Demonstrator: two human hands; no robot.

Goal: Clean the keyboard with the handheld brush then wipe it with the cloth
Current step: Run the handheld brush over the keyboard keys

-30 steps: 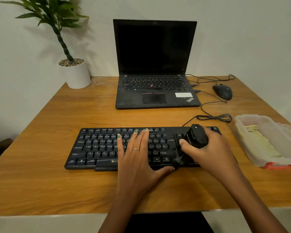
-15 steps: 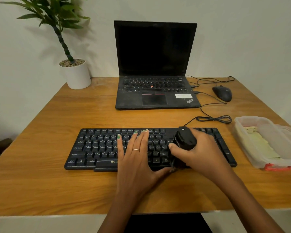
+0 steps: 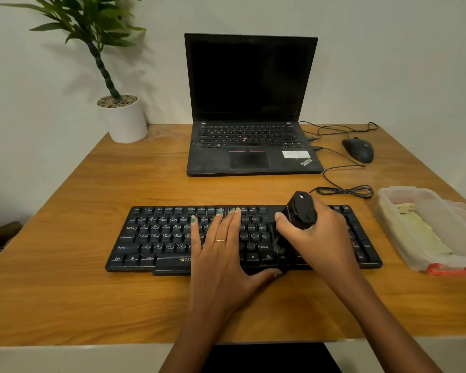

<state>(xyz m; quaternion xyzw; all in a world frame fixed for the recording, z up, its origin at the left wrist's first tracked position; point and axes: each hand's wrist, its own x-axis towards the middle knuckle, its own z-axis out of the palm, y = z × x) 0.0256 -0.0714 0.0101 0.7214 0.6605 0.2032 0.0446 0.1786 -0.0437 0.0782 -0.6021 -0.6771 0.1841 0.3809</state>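
A black keyboard (image 3: 162, 238) lies across the front of the wooden table (image 3: 92, 305). My left hand (image 3: 221, 254) lies flat on its middle keys, fingers straight, thumb at the front edge. My right hand (image 3: 320, 232) grips a black handheld brush (image 3: 301, 211), its bristle end down on the keys right of centre. A pale yellow cloth (image 3: 420, 232) lies in a clear plastic box (image 3: 388, 195) at the right.
An open black laptop (image 3: 250, 146) stands behind the keyboard, with a black mouse (image 3: 358, 149) and looped cables (image 3: 345, 191) to its right. A potted plant in a white pot (image 3: 123, 122) is at the back left. The table's front edge runs just below my wrists.
My right hand swept the brush left across the keys and has come back a little right and away from me. My left hand has stayed flat on the keyboard.
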